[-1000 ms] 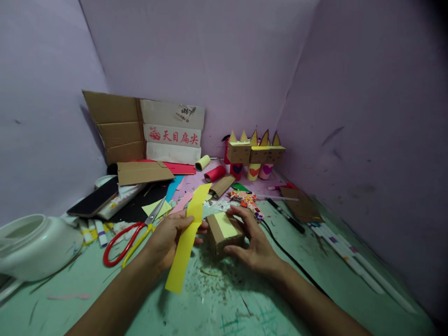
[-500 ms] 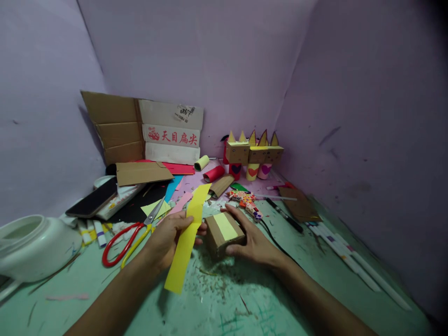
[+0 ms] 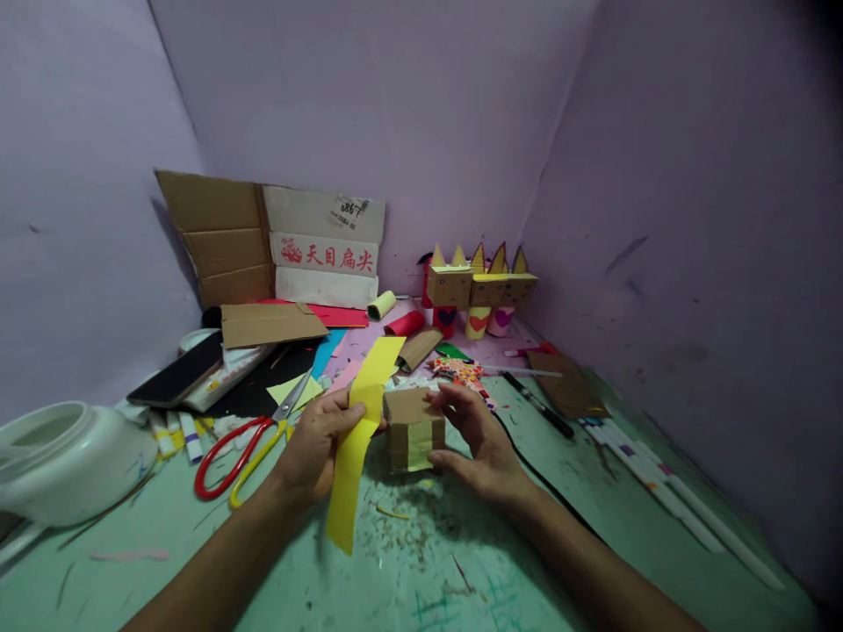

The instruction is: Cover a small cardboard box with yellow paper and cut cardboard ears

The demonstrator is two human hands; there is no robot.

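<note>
Apparently, left hand partly behind strip

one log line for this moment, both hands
left hand: holds yellow strip | right hand: holds cardboard box, pale paper on near face | nearby: scissors left of left hand

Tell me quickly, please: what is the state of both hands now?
Left hand: closed, holding a yellow paper strip.
Right hand: holding a small cardboard box between thumb and fingers.
</note>
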